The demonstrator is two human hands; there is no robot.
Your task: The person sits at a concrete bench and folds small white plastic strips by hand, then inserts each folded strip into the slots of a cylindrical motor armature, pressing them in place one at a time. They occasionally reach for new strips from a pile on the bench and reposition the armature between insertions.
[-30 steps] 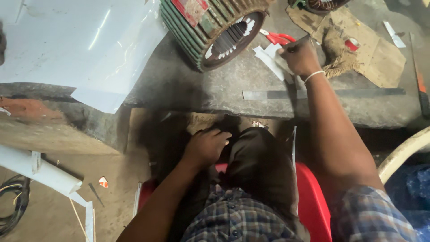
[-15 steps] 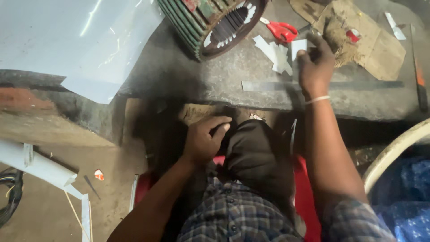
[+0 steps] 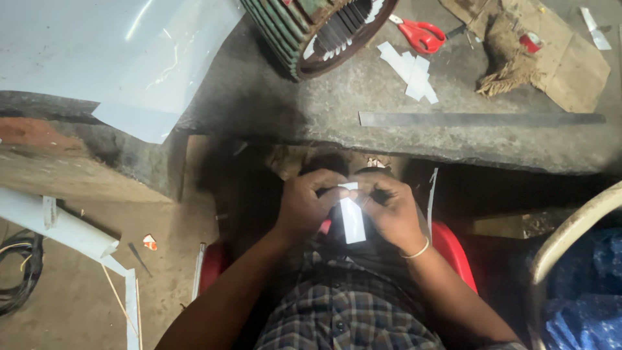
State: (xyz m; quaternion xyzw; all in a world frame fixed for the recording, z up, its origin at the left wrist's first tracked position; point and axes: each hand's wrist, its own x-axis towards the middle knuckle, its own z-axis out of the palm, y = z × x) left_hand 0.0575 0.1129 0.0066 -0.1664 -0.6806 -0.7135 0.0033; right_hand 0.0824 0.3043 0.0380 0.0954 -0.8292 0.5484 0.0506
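Below the counter [image 3: 402, 139] edge, both hands [image 3: 310, 206] [image 3: 391, 209] are pinching a white paper strip [image 3: 352, 219], hanging lengthwise toward the lap.

A seated person's left hand [image 3: 304, 207] and right hand [image 3: 392, 210] pinch a small white paper strip [image 3: 352, 217] together over the lap. On the stone tabletop [image 3: 311, 110] at twelve o'clock lie a metal ruler [image 3: 479, 119], red scissors [image 3: 421, 34], paper slips [image 3: 408, 68] and a motor stator [image 3: 317, 29].
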